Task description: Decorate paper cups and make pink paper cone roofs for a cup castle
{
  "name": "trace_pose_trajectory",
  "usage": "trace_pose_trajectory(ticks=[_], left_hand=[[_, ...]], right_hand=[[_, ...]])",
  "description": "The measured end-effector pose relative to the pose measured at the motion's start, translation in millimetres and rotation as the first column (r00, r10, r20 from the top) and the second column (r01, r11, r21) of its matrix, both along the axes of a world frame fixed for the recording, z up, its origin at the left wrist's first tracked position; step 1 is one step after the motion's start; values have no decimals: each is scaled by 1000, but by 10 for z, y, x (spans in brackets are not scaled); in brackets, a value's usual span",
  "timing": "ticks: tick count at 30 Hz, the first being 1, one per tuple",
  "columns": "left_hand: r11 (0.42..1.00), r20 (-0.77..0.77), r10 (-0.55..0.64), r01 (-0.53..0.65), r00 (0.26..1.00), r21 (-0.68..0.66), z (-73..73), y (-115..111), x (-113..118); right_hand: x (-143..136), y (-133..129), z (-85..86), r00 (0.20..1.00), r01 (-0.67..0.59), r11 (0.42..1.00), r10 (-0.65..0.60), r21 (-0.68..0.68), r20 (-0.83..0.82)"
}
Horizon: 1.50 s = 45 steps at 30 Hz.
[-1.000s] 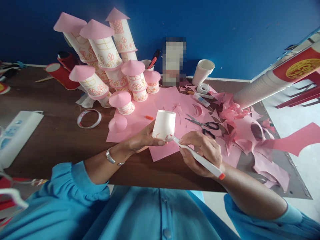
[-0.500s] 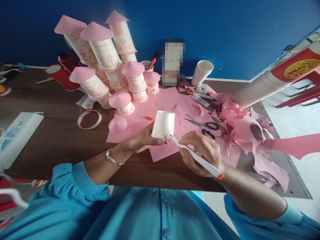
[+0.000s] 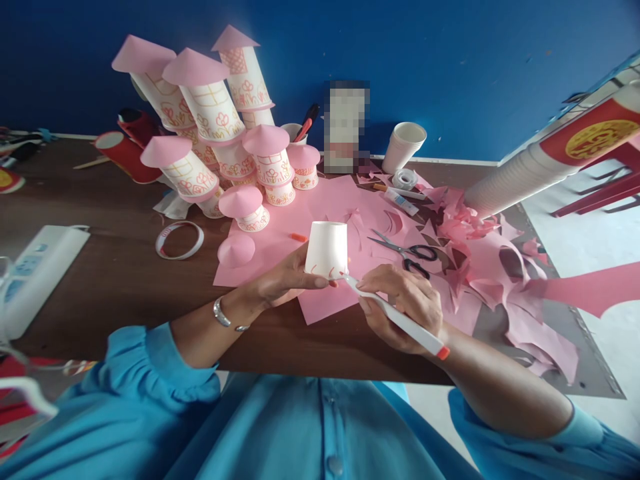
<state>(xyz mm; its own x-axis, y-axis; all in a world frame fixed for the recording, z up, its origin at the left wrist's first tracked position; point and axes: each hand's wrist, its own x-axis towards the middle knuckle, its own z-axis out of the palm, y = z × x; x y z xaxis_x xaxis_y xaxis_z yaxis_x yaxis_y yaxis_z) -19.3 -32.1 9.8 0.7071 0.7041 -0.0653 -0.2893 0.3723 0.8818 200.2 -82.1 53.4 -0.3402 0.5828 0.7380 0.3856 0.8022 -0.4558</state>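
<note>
Beside the black-handled scissors (image 3: 410, 251), left hand (image 3: 285, 277) grips the upturned white paper cup (image 3: 327, 249), right hand (image 3: 405, 303) pinches a white marker (image 3: 395, 317); a wobble could smear the line.

A deep blue wall (image 3: 450, 60) runs across the back, with a pale skirting strip where it meets the dark brown wooden desk (image 3: 115, 267). The desk reaches from the left edge of the view to a right edge where a grey mat (image 3: 590, 370) overhangs. Beyond that right edge lies a light grey floor (image 3: 585, 240), and red furniture legs (image 3: 607, 193) stand at the far right. The light is even and soft.
</note>
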Motion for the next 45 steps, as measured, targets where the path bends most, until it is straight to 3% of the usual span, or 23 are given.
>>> trace_pose_trajectory(ticks=[28,45], left_hand=[[999,-39,-31,29,999,-45,-5,-1,-5],[999,-58,-39,40,998,14,33,0,-6]], right_hand=[[-2,18,-20,999,-6,999,4,43,43],[-7,16,-67,998,-26,999,24,20,59]])
